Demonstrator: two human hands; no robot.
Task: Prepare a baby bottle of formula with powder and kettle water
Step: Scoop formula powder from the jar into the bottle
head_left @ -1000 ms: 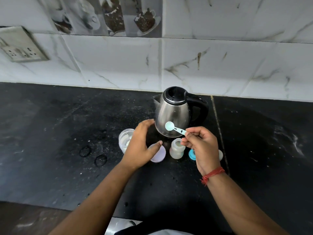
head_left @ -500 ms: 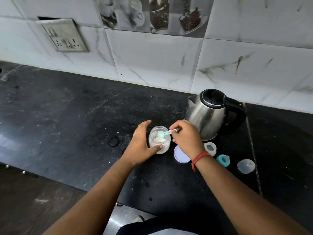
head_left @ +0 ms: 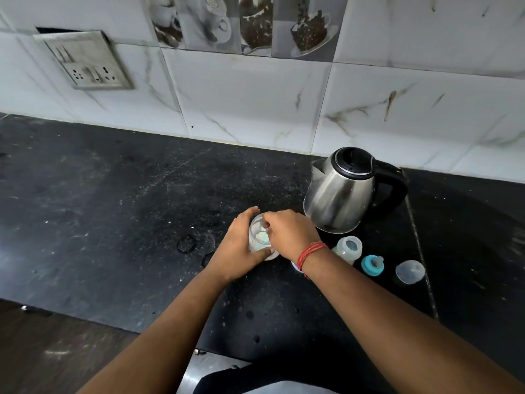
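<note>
The powder jar [head_left: 259,237] stands on the black counter [head_left: 113,223], just in front of the kettle [head_left: 339,191] and to its left. My left hand [head_left: 238,248] is curled around the jar wall and holds it steady. My right hand [head_left: 289,234] reaches into its mouth, fingers pinched together; I believe they hold the scoop, but it is mostly hidden. To do this well, I should keep the jar pressed down, fill the scoop fully, and lift it level so no powder falls. The open bottle [head_left: 348,248] waits near my right wrist, with the teal teat ring [head_left: 372,265] and clear cap [head_left: 410,271] beside it.
</note>
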